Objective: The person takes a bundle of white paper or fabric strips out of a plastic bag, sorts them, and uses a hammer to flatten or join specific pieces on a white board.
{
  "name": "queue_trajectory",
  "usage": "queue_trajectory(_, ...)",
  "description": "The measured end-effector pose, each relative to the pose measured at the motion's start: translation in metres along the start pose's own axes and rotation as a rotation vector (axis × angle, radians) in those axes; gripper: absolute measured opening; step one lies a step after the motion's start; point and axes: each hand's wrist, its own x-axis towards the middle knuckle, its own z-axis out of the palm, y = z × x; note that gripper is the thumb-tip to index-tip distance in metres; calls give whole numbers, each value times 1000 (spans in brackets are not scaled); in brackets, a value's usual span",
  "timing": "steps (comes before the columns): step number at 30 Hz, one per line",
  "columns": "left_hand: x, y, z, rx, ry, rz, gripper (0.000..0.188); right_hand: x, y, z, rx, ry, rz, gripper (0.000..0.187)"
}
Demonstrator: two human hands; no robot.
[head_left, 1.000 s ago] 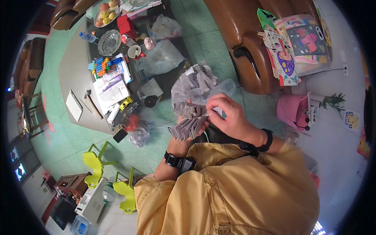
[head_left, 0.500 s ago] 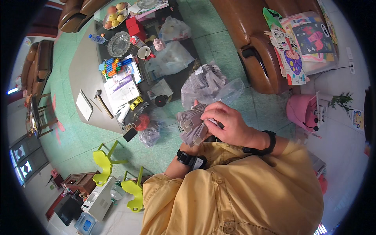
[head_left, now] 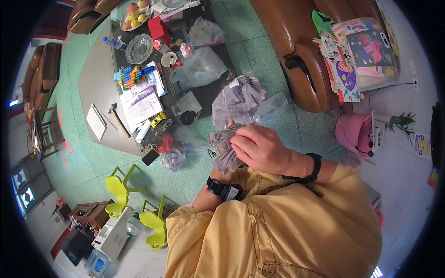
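A bundle of thin grey-mauve flat pieces [head_left: 222, 144] is held up in front of my body, its pieces fanned at the lower end. What looks like a thin band crosses its upper part. My left hand [head_left: 224, 176] is closed around it from below; a fingertip shows past its far end, and the bundle hides the other fingers. From the right, my right hand [head_left: 259, 147] reaches over the bundle, its fingers bent and pressed together against the pieces. Whatever lies between those fingertips is hidden. Just beyond, a clear plastic bag [head_left: 274, 111] holds many similar grey pieces [head_left: 238, 98].
At the left, a low table [head_left: 99, 69] carries papers, a hammer [head_left: 119, 121], toy blocks [head_left: 132, 76], a glass bowl [head_left: 139, 49] and plastic bags. A phone [head_left: 150, 157] lies near its close corner. Green chairs [head_left: 117, 190] stand lower left, a brown sofa [head_left: 306, 78] at the right.
My right hand has shifted slightly left across the bundle and its fingers have curled in more, with the back of the hand turned up. The left hand keeps its hold.
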Motion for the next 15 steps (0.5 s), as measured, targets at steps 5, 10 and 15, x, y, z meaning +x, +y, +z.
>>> queue_trajectory(5, 2, 0, -1, 4, 2, 4, 50, 3, 1, 3, 29, -3, 15, 25)
queue_trajectory(10, 2, -4, -1, 19, -1, 6, 48, 4, 3, 3, 118, -39, 60, 29)
queue_trajectory(15, -1, -4, -7, 126, -73, 35, 45, 4, 7, -5, 173, -190, 173, 34)
